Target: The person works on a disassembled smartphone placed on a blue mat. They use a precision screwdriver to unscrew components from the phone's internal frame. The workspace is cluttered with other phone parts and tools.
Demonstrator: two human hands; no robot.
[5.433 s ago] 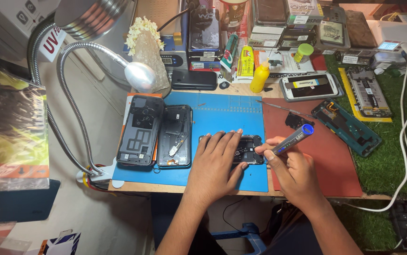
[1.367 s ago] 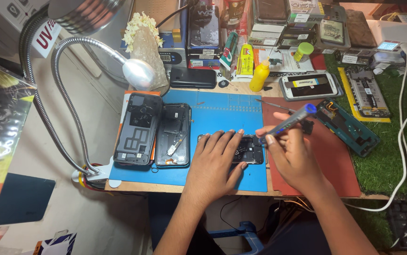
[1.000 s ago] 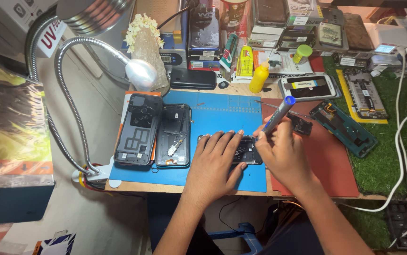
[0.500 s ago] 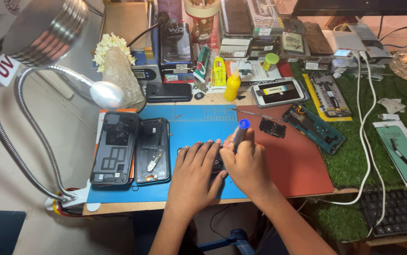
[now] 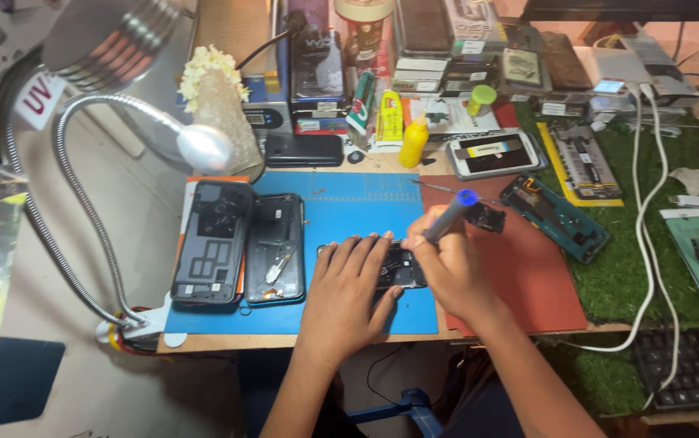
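Two opened phone shells (image 5: pixel 240 243) lie side by side on the left of the blue mat (image 5: pixel 349 203), under a gooseneck lamp (image 5: pixel 203 146) clamped to the counter (image 5: pixel 382 162) edge. Behind the mat stand a yellow squeeze bottle (image 5: pixel 414 142) and a black phone (image 5: pixel 305 150) lying flat. On the red mat (image 5: pixel 536 276) to the right rests a teal phone frame (image 5: pixel 556 217), with white cables (image 5: pixel 645 203) running over green turf (image 5: pixel 649 268) beside it.

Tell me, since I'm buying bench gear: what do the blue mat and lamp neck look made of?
Blue mat: likely silicone or rubber; matte, flat, no glare. Lamp neck: looks like ribbed flexible metal; silvery sheen, curved.
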